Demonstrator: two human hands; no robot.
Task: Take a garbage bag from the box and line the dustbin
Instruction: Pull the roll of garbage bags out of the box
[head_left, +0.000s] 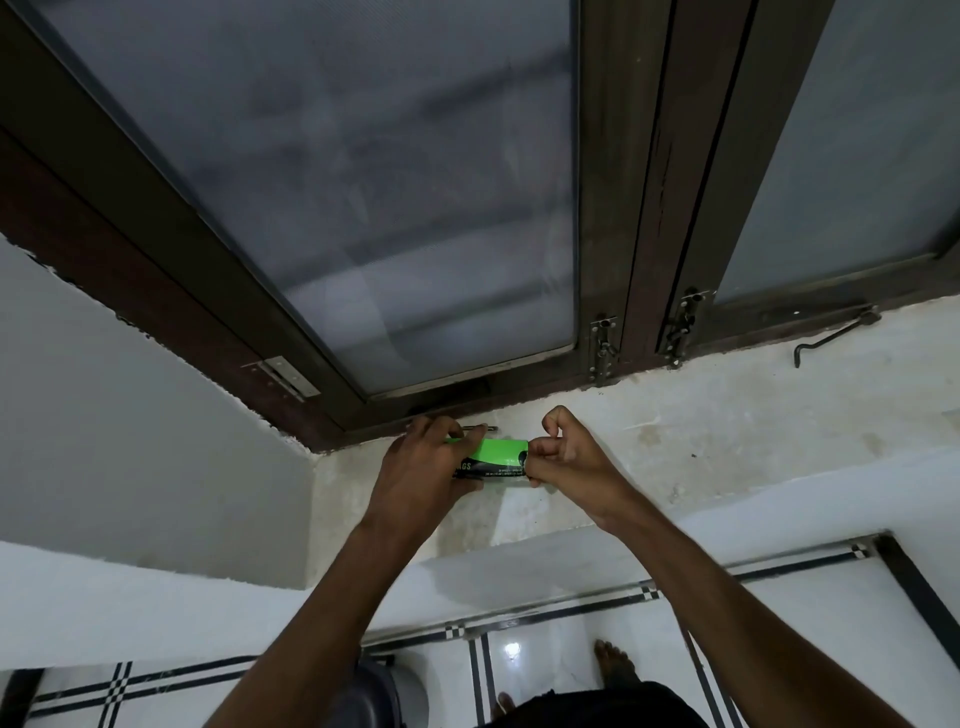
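Box (497, 458) of garbage bags, green and black, sits over the window sill (675, 431), gripped at one end by the left hand (426, 467) and pinched at the other by the right hand (563, 457), with the grey dustbin (387, 691) on the floor below.

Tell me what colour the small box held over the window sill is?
Bright green on top with a black band of pale lettering: the small cardboard box, seen in the head view.

box (496, 460) ends hidden by hands, dustbin (387, 691) half behind forearm
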